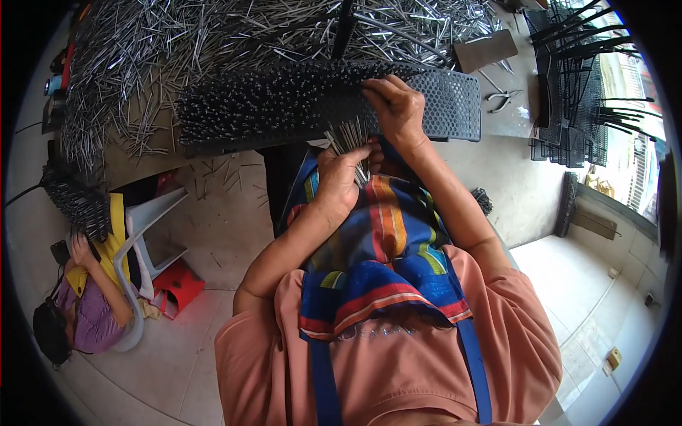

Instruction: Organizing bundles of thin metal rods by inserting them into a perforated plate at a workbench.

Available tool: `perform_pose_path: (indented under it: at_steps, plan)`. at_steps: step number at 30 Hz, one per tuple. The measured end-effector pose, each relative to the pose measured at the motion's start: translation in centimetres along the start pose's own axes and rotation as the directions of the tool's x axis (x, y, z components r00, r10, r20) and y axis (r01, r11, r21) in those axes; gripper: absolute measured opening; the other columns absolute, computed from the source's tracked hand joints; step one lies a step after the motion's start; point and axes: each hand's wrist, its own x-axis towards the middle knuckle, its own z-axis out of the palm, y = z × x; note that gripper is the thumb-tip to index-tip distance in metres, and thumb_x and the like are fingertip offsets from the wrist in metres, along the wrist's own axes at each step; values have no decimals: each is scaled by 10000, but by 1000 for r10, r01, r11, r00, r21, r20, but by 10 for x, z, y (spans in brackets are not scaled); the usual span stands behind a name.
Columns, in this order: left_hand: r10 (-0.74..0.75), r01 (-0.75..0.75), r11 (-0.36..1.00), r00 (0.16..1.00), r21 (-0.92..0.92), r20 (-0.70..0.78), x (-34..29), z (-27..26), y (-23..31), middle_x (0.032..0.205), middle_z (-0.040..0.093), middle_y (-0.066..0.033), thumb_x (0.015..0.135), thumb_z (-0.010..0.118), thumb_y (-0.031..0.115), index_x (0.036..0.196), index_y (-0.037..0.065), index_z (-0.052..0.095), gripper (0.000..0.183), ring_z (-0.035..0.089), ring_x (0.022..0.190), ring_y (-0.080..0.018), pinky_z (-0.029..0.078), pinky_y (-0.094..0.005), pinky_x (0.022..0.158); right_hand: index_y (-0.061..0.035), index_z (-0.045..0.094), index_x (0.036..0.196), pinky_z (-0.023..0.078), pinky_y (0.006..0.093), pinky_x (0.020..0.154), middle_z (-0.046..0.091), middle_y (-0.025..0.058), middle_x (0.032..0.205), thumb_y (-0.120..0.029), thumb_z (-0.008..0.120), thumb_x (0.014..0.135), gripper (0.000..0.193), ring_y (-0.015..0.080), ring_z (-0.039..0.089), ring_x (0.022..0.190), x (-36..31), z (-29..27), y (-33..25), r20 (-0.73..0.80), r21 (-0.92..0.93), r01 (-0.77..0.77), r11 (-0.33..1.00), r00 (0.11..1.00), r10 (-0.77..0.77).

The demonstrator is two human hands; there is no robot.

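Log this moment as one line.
left hand: holding thin metal rods | right hand: over perforated black tray | pins: crowding tray's left side

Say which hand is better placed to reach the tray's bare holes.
Right, probably: the right hand is over the tray, near its bare holes; the left hand holds metal rods.

A: Left side?
B: Your left elbow (250,292) is bending outward, and your left forearm (298,238) is slanting up and inward. Your left hand (335,177) is gripping firmly in front of your trunk, its thumb (360,154) extending toward your right.
A: Right side?
B: Your right forearm (455,190) is slanting up and to the left. Your right hand (403,112) is standing farther forward than the left, its fingers (387,86) curling, index bending toward thumb.
A: Tips touching?
B: Contact is remaining unclear from this view.
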Motion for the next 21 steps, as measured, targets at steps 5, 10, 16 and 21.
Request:
perform_pose_path:
  at_steps: [5,10,16,21]
  plan:
    - [21,-21,999,1000,29,1,-3,4,3,853,713,-107,824,661,-35,984,1,682,165,689,690,-193,549,-307,595,-68,732,929,489,320,578,634,99,751,-84,734,797,133,263,639,632,4,-1,1,-59,-32,-11,999,998,9]
    - [-15,15,1000,1000,5,15,-2,5,5,854,714,-110,820,655,-46,986,13,667,176,693,693,-205,560,-316,607,-74,727,944,491,313,565,647,91,798,-122,715,829,125,264,643,633,5,-11,-4,49,-288,62,956,998,-50]
    - [-1,2,1000,999,-10,53,3,3,4,862,712,-109,817,659,-52,986,16,665,182,701,701,-215,568,-317,599,-46,722,904,474,293,544,656,81,761,-128,713,829,111,183,635,604,-10,-20,0,35,-6,-52,999,998,52]
    - [5,-9,999,997,51,83,1,5,1,891,718,-116,832,638,-54,1011,12,675,194,708,741,-217,586,-328,641,19,683,794,456,267,550,628,20,646,-93,713,781,117,61,553,599,-24,-34,9,601,323,-630,706,713,361]
